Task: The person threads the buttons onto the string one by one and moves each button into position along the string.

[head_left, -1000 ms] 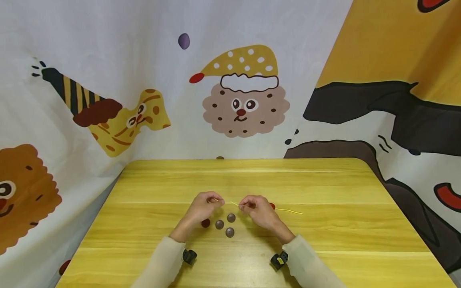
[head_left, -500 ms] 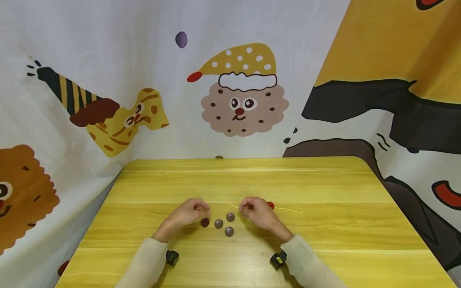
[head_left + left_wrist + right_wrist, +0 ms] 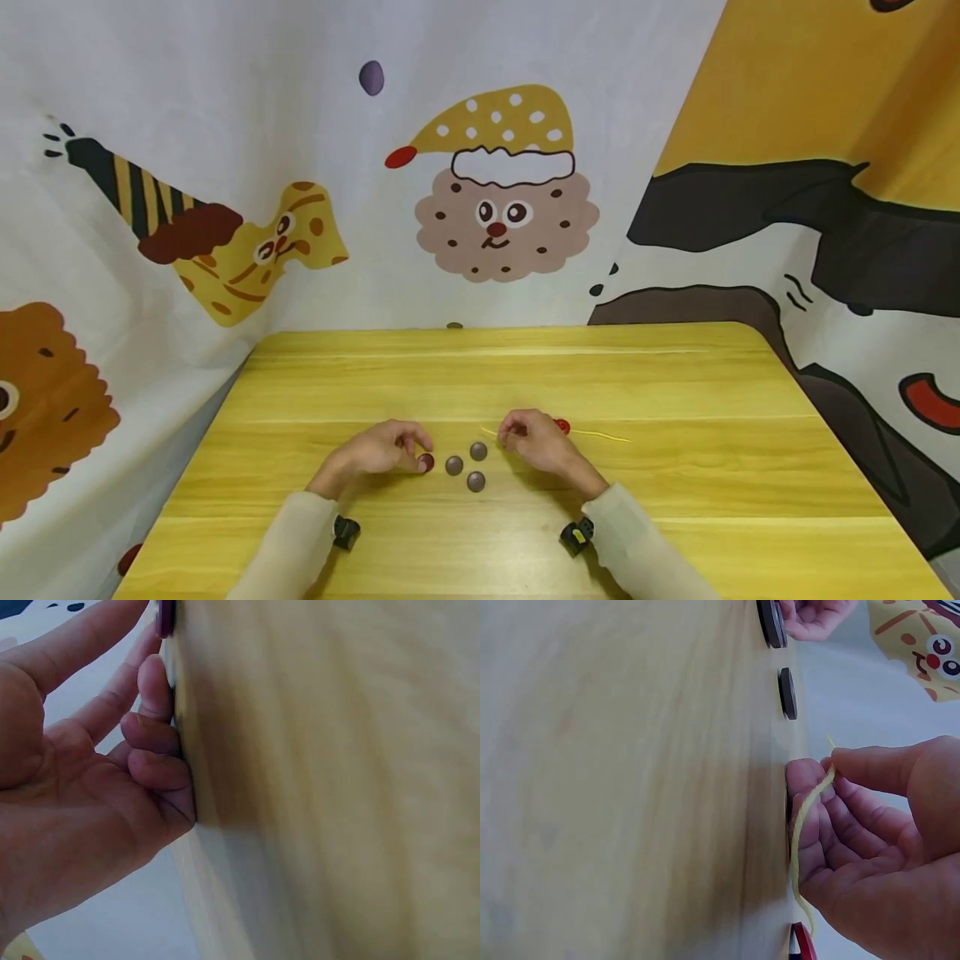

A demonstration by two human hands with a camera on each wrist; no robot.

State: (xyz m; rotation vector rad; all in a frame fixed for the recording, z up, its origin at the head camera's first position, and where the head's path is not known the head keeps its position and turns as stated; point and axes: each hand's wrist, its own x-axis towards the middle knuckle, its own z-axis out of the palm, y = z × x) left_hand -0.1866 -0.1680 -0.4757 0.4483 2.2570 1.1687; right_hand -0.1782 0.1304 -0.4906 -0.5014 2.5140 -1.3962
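L hand (image 3: 377, 448) has thumb tip at dk red btn (image 3: 428, 461), index tip just beside; can't tell if it's pinched. R hand (image 3: 881, 847) pinches yellow cord (image 3: 796, 840) betw. thumb & index, w/ red btn (image 3: 562, 426) by its knuckles; 3 grey-brown btns (image 3: 453, 466) lie betw. both hands' fingers.

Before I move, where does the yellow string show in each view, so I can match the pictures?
Head: the yellow string shows a short end left of the right hand, a longer length right of the red button.
Left wrist: not in it.
Right wrist: right of centre, pinched by that hand, running down to that button.
Shared landmark: the left hand, seen in all three.
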